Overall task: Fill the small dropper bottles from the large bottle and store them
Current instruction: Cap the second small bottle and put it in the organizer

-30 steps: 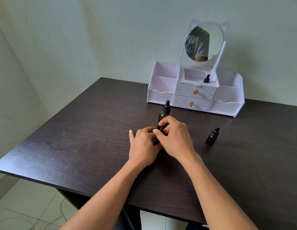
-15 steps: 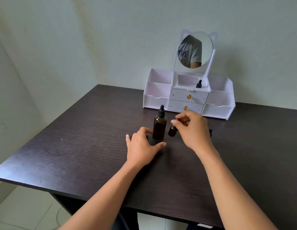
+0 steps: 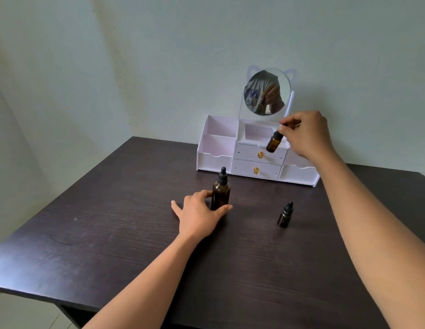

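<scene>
The small dropper bottle (image 3: pixel 274 144) hung tilted before the organiser (image 3: pixel 216 138), cap pinched in the grip of the right hand (image 3: pixel 306 134): the storing step, likely needing an upright lowering into a compartment. The left hand (image 3: pixel 199 214) cupped the large bottle (image 3: pixel 221 193).

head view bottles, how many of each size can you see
large dropper bottle: 1
small dropper bottles: 2 (one standing on the table, one pinched by the right hand in front of the organizer)
total: 3 bottles in view
</scene>
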Motion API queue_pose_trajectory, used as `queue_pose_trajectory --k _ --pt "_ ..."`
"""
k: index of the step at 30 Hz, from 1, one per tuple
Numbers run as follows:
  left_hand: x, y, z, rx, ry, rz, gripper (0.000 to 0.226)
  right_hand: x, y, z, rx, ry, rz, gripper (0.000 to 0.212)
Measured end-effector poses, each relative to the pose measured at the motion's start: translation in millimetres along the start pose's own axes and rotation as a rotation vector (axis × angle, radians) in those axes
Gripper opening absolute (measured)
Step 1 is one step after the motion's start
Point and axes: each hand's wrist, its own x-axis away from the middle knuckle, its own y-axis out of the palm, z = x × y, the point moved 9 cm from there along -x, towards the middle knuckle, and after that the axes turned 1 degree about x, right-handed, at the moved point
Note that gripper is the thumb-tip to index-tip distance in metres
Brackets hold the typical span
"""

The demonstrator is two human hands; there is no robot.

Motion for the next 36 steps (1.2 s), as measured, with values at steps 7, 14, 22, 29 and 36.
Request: queue_pose_trajectory --k 7,14,22,29,36 --pt "0 5 -5 -0.007 0.058 0.029 0.054 -52 15 -1 0.059 -0.042 -0.005 0.019" --pt "-4 9 -6 -0.013 0.084 0.043 0.056 -75 43 7 0.124 -0.048 -0.055 0.013" --pt "-7 10 -6 -0.015 0.092 0.047 0.055 -76 73 19 0.227 -0.001 -0.115 0.010" --pt "-8 8 -6 -0.005 0.088 0.040 0.056 -81 86 29 0.294 0.004 -0.162 0.012" --pt "-7 6 -4 0.005 0.092 0.041 0.052 -81 90 28 0.367 -0.004 -0.195 0.013"
